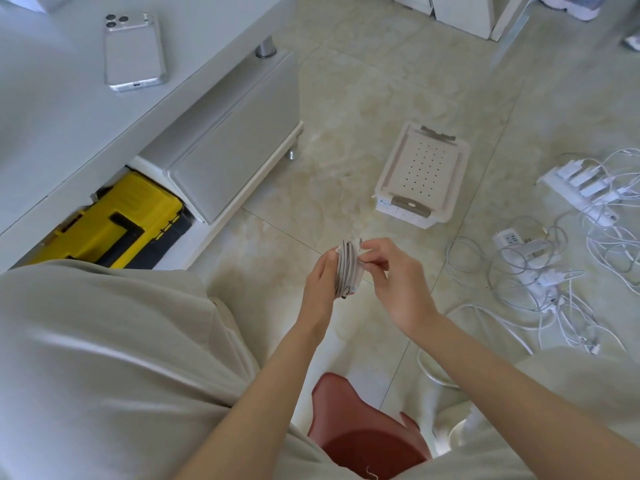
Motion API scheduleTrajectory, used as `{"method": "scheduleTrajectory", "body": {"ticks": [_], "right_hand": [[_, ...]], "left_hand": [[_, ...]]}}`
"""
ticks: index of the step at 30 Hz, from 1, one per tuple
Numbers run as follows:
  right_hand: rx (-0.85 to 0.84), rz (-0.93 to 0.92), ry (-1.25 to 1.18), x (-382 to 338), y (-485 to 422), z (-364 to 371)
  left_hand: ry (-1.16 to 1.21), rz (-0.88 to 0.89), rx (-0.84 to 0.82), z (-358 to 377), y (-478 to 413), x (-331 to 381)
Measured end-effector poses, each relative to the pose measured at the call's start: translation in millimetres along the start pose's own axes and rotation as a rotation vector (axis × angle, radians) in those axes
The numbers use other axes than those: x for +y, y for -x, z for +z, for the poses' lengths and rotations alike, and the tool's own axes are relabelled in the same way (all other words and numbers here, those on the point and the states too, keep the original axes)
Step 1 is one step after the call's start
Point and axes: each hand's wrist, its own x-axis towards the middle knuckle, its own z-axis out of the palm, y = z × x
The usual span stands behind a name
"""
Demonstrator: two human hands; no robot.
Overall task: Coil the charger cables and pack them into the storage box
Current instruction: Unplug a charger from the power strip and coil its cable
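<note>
Coiled cable (347, 268): held above the floor (346, 133), between both hands. Left hand (320, 282) grips the coil's side; right hand (394, 278) pinches strands near its top. Storage box (422, 174) sits on the floor beyond, well apart. Loose cables (519, 268) are tangled to its right. A phone (133, 51) lies on the worktop (52, 116).

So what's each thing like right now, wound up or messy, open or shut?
Cable: coiled, held by the left hand, pinched by the right hand.
Storage box: on the floor, lid seemingly on.
Loose cables: tangled on the floor.
Power strip: chargers plugged in.
Phone: face down.
Toolbox: shut.
</note>
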Motion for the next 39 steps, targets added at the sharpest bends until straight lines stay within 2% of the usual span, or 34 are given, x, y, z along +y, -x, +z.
{"method": "scheduleTrajectory", "body": {"ticks": [2,6,8,10,13,16,21,23,30,39], "right_hand": [[0.001,0.029,-0.017,1,1,-3],[-0.069,-0.214,0.177,-1,3,-7],[-0.141,-0.248,0.215,-1,2,-9],[-0.182,-0.125,0.149,-1,0,-10],[-0.156,0.115,0.009,-1,-3,-13],[-0.209,0.146,0.065,0,-4,-15],[-0.517,0.153,0.255,2,-10,-23],[-0.565,0.163,0.281,2,-12,-25],[-0.506,0.173,0.243,-2,-18,-26],[-0.223,0.218,0.173,-10,-28,-20]], "left_hand": [[0.034,-0.026,-0.026,1,0,0],[0.101,-0.118,-0.086,-1,-2,-6],[0.135,-0.156,-0.085,-1,-3,-8],[0.146,-0.172,-0.09,-1,-5,-9],[0.14,-0.193,-0.138,-1,-6,-9],[0.107,-0.22,-0.188,-2,-6,-10],[-0.025,-0.201,-0.255,-2,-4,-17],[-0.026,-0.193,-0.247,0,-4,-19],[-0.004,-0.144,-0.167,3,-8,-12],[0.079,-0.079,-0.205,2,-17,8]]}}
